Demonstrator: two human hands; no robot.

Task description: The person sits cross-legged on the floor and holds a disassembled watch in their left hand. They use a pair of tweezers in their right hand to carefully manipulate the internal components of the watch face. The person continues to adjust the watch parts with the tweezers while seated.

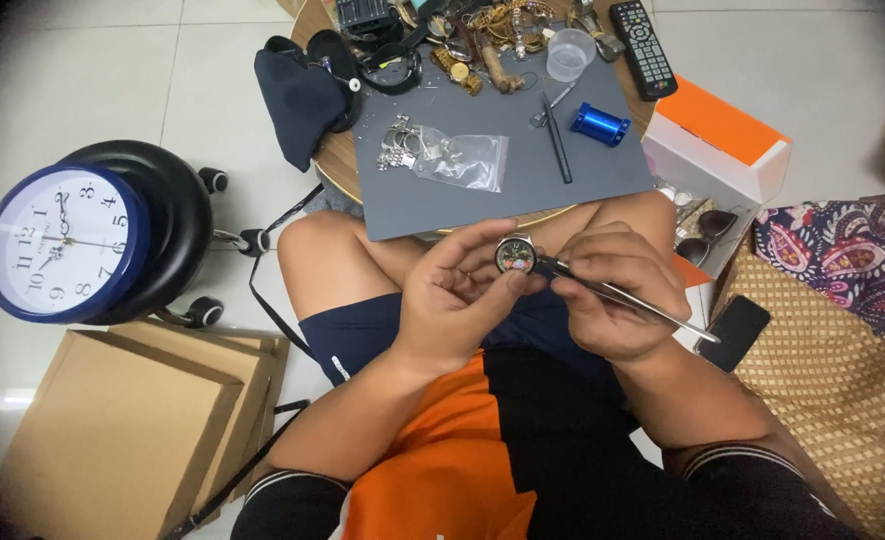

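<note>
My left hand pinches a small round watch case with a dark, multicoloured face, held over my lap. My right hand grips a thin metal tool like a pen; its tip meets the right edge of the watch case, and its shaft sticks out to the lower right. Both hands sit close together just below the near edge of a grey work mat.
The mat on a round wooden table carries a clear bag of metal parts, a black pen-like tool, a blue cylinder, a plastic cup, several watches and a remote. A wall clock rests on a black stool, cardboard boxes lie left.
</note>
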